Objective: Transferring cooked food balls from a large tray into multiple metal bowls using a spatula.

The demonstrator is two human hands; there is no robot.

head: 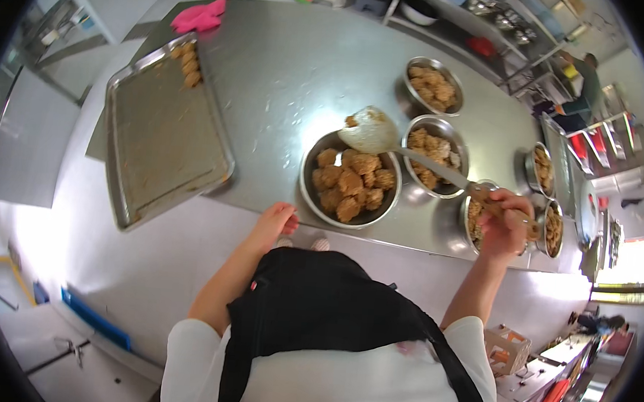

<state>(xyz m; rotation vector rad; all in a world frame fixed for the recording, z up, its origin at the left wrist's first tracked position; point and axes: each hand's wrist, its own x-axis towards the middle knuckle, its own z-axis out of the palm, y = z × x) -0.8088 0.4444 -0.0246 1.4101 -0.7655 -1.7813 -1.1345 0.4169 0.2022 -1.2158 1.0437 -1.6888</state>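
In my right hand (502, 225) I grip the wooden handle of a large metal spoon (369, 130), its soiled bowl over the far rim of the nearest metal bowl (305, 191). Browned, lumpy food pieces (351, 182) fill that bowl. Near the table's edge, my left hand (278, 223) holds nothing that I can see; its fingers are partly curled. To the left lies a greasy metal baking tray (164, 134) with several food pieces (190, 66) in its far corner. More metal bowls of similar pieces stand to the right, including a middle one (465, 155) and a far one (460, 87).
A pink cloth (199, 16) lies on the metal table (288, 47) beyond the tray, whose near end overhangs the edge. Metal shelving (451, 33) stands behind the table. Another person (586, 90) is at the far right, and a further person (604, 323) is at the lower right.
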